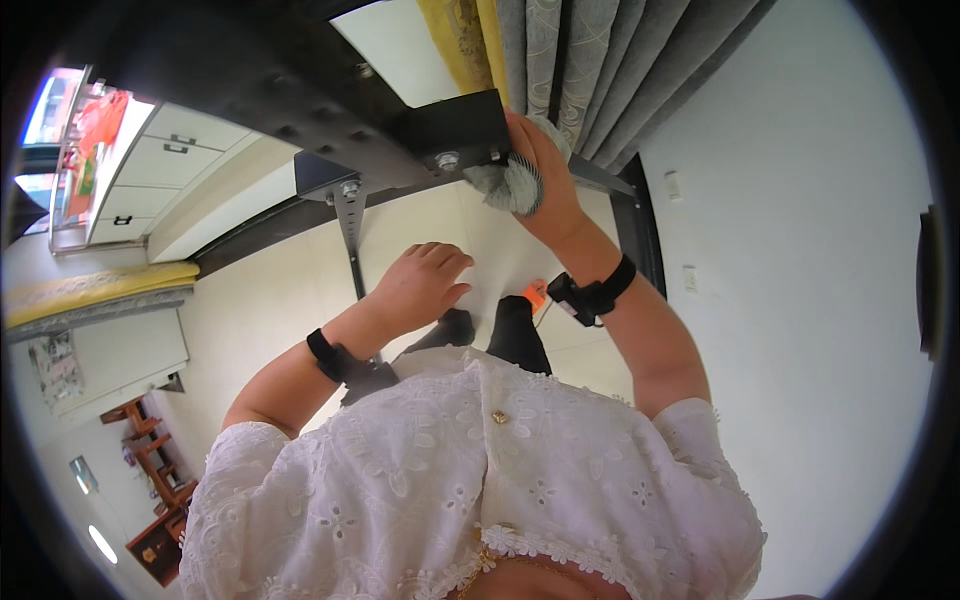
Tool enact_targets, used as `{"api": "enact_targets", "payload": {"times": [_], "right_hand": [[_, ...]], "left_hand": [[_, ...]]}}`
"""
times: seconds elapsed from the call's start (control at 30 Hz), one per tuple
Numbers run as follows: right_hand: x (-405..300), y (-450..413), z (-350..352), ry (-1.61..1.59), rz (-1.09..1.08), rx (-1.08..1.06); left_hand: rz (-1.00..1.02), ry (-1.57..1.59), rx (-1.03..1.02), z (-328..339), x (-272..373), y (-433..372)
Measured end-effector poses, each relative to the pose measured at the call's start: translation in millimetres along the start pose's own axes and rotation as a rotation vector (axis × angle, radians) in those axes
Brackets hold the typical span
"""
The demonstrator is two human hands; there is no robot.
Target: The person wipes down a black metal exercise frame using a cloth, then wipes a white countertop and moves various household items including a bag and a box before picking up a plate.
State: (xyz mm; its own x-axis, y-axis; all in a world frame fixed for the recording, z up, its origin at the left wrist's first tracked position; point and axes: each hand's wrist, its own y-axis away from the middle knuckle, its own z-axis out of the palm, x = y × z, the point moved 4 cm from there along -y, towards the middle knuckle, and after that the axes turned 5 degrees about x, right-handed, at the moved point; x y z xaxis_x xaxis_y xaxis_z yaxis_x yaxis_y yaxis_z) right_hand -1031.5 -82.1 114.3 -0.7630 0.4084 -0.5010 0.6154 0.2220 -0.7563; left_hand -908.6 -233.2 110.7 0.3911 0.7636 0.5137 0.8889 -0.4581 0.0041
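Observation:
My right hand (546,176) holds a bunched grey-green cloth (510,184) against the end of a black metal frame piece (461,135), which has a bolt through it. Part of the cloth shows on both sides of the hand; the fingertips are partly hidden. My left hand (431,285) hangs lower, over the floor, with its fingers slightly curled and nothing in it. Above it lie a padded dark beam (300,120) and a perforated metal brace (350,217) bolted beneath it. Both wrists wear black straps with small devices.
Grey curtains (600,67) and a yellow curtain (465,45) hang behind the frame. A pale wall (795,300) rises at the right. White drawers (165,165) stand at the upper left, wooden shelving (161,480) at the lower left. An orange item (535,295) lies near my feet.

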Motion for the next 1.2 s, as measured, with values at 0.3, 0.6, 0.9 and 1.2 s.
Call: {"api": "enact_targets", "payload": {"times": [0.3,0.6,0.9,1.2], "right_hand": [[-80.2,-37.9,-26.9,-1.071,0.505,0.173],[-72.2,-70.8,1.2,0.336,-0.183,-0.519],[-100.1,-5.6,-40.1,0.278,-0.067,-0.353],[12.0,76.4,-70.5,-1.283,1.48,0.718]], "left_hand": [[0.044,0.08,0.126,-29.4,-29.0,49.0],[0.151,0.127,0.526,-84.2,-5.6,53.8],[0.08,-0.076,0.873,-124.3,-2.0,30.4],[-0.029,-0.137,0.767,-124.9,-23.7,9.5]]}}
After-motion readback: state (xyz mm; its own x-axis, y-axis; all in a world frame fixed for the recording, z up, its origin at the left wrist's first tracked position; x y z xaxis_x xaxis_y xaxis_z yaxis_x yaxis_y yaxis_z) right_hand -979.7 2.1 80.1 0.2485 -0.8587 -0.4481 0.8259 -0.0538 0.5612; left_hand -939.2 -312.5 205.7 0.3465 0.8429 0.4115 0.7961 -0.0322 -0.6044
